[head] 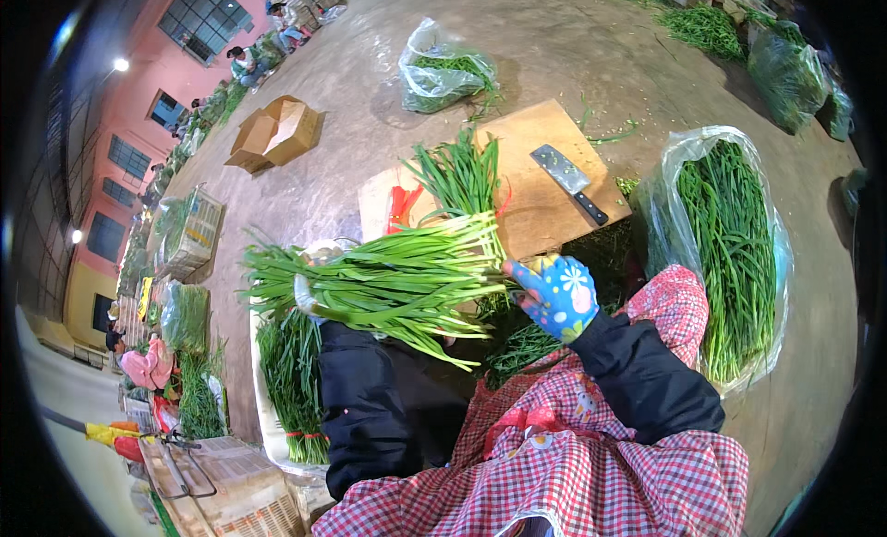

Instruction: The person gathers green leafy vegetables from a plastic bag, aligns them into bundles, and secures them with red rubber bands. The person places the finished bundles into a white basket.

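Note:
My left hand (303, 296), mostly hidden by leaves, is closed around a loose bunch of garlic chives (402, 281) held sideways above my lap. The pale stem ends point right. At those ends is my right hand (563, 294) in a blue flowered glove; whether its fingers grip a stem, I cannot tell. Beyond the held bunch, another chive bunch (463, 173) lies on a wooden board (533, 225). Red ties (400, 208) rest on the board's left part. A cleaver (563, 173) with a black handle lies on its right part.
A plastic bag of chives (727, 260) stands at my right. Tied chives (294, 391) fill a white crate (267, 426) at my left. Farther off are a cardboard box (276, 132) and a clear bag of greens (443, 76). People sit along the far left wall.

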Demonstrator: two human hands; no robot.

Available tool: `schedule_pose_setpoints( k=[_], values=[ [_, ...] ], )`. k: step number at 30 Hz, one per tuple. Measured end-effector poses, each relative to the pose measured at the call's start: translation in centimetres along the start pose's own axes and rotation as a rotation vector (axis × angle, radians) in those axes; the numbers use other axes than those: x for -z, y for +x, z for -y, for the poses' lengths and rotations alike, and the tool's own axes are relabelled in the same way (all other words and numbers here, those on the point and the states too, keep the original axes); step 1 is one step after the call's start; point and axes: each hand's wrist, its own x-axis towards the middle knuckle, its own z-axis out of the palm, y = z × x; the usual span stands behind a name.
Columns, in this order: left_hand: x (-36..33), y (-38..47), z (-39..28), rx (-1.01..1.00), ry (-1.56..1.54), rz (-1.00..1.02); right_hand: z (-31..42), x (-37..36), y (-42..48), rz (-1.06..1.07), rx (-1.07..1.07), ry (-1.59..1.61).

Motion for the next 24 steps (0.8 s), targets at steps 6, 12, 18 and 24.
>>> schedule_pose_setpoints(
  k=[6,12,18,24],
  values=[
    [-3.1,-1.3,1.1,-0.194,0.245,-0.308,0.8,-3.5,2.7,-0.091,0.247,0.200],
    [0.1,-0.3,0.6,-0.095,0.064,-0.256,2.9,-3.6,1.3,-0.070,0.456,0.563],
    [0.2,-1.0,0.5,-0.021,-0.001,-0.110,3.0,-3.5,-0.9,0.115,0.570,0.363],
    [-1.0,-0.8,0.5,-0.067,0.138,-0.090,-1.4,-0.6,-5.6,0.691,0.350,0.122]
  ],
)
